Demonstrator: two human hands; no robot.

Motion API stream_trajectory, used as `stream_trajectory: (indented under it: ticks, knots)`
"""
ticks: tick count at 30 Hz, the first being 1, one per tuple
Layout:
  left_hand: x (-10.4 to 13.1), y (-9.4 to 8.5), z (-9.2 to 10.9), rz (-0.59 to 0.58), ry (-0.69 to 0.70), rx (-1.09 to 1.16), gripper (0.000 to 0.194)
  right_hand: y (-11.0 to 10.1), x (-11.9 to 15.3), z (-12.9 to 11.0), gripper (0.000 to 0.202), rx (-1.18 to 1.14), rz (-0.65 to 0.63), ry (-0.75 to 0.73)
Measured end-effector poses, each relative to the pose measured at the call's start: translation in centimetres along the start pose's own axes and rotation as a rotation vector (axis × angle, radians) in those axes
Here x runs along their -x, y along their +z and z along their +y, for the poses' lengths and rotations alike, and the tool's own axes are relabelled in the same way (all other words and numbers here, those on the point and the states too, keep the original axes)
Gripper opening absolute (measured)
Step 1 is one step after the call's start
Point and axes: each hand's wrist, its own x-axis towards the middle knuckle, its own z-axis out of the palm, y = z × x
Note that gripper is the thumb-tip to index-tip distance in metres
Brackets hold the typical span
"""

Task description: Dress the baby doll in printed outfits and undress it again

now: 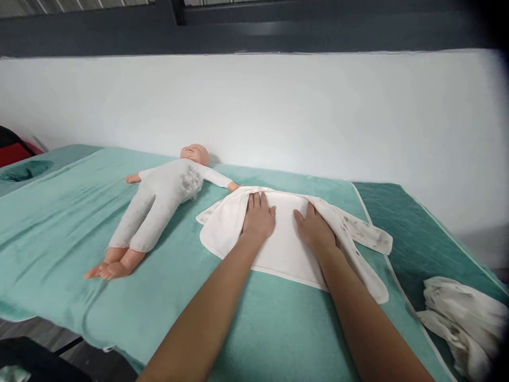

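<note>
Both forearms reach in from the lower edge of the view and slant inward, bringing the hands down on a small white garment spread open on the green cover. The left hand lies palm down and unclenched on the garment's inner face, fingers pointing away toward the top fold and thumb out toward the middle. It grips nothing that shows. The right hand also rests there, open, thumb and a forefinger spread toward the left hand, with a bare strip of white lining between the two. The right front flap overlaps the outer side of the right hand, so its remaining fingers are hard to make out; whether they pinch any cloth cannot be told. One printed sleeve stretches out to the right, while the other is mostly hidden beneath the left side. A doll in white lies on its back to the left, its hand by the garment's top edge. At the far right, a crumpled white cloth fades into the dark corner.
</note>
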Motion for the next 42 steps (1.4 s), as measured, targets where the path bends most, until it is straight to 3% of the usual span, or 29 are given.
stream_trajectory:
  ticks: [8,11,14,17,19,22,25,31,36,42]
  knots:
    - [-0.4,0.0,0.1,-0.048,-0.013,0.107,0.065,0.9,-0.3,0.2,0.074,0.064,0.005,-0.014]
    - [0.7,-1.3,0.4,-0.024,-0.004,0.159,0.059,1.0,-0.1,0.2,0.073,0.107,0.042,-0.037]
    - [3.6,-3.5,-0.5,0.036,0.049,0.227,0.048,1.0,0.2,0.1,0.070,0.133,0.082,-0.060]
    - [7.1,-5.4,-4.2,0.214,0.061,0.318,0.040,1.0,0.3,0.1,0.067,0.156,0.103,-0.087]
    - [8.6,-6.3,-7.9,0.337,-0.100,0.315,0.036,1.1,0.2,0.1,0.068,0.169,0.102,-0.097]
    - [9.1,-6.8,-12.8,0.347,-0.359,0.239,0.040,1.2,-0.3,0.2,0.070,0.195,0.088,-0.094]
    - [8.4,-6.5,-15.0,0.311,-0.447,0.219,0.041,1.2,-0.3,0.1,0.068,0.221,0.091,-0.105]
    - [6.7,-6.9,-14.9,0.301,-0.433,0.242,0.024,0.6,1.7,-0.7,0.050,0.253,0.190,-0.270]
    - [5.5,-7.3,-15.3,0.435,-0.299,0.126,0.026,0.7,1.9,-1.0,0.042,0.267,0.201,-0.463]
    - [5.3,-6.5,-15.7,0.554,-0.231,0.168,0.032,0.9,1.4,-0.8,0.040,0.264,0.203,-0.473]
